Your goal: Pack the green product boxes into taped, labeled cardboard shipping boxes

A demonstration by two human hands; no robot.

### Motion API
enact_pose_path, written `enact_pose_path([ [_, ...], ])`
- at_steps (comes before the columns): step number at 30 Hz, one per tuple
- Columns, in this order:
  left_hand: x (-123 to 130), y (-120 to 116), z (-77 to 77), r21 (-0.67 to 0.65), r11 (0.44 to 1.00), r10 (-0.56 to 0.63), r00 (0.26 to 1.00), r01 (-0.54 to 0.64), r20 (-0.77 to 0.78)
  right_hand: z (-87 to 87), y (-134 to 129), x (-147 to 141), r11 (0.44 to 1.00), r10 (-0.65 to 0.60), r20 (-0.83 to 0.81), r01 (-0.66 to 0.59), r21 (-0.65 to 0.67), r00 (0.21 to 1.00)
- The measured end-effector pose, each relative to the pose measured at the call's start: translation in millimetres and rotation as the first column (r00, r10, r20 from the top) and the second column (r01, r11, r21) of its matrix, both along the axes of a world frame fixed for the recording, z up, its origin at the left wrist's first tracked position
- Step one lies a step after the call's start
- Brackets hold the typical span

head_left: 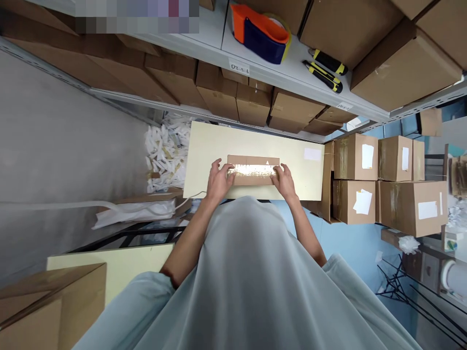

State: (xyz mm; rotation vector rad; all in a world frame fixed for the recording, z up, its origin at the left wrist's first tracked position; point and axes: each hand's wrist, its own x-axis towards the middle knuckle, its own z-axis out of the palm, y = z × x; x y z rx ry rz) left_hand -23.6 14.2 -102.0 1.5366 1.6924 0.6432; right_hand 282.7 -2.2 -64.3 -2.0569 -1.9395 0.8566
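A flat, oblong cardboard box (pixel 253 180) lies on the pale yellow table (pixel 207 146) in front of me. A strip of shiny clear tape (pixel 253 170) runs lengthwise along its top and reflects the light. My left hand (pixel 219 181) grips the box's left end, thumb and fingers at the tape's end. At the right end, my right hand (pixel 284 182) holds the box in the same way, fingers bent over its edge. The undersides of both grips are hidden.
Above the table, a shelf (pixel 215 41) bears cardboard boxes, an orange and blue tape dispenser (pixel 259 34) and two utility knives (pixel 324 75). Labelled cartons (pixel 355 158) are stacked at the right. Crumpled white paper (pixel 168 150) lies left of the table, near a pale hose (pixel 127 208).
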Motion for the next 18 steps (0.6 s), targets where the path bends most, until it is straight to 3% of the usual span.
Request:
enact_pose_path([
  [5, 1.9, 1.2, -1.0, -0.213, 0.977, 0.024, 1.000, -0.025, -0.006, -3.3, 9.6, -3.0, 0.995, -0.085, -0.061, 0.081, -0.065, 0.995],
  [12, 1.4, 36.5, 8.7, -0.289, 0.954, 0.065, 0.995, -0.084, -0.073, 3.2, 31.3, -8.4, 0.970, -0.218, -0.021, 0.215, -0.113, 0.976],
  [18, 1.7, 46.3, 9.1, -0.300, 0.950, 0.037, 0.986, -0.085, -0.162, 5.4, 29.9, -18.9, 0.956, -0.262, 0.069, 0.269, -0.121, 0.963],
])
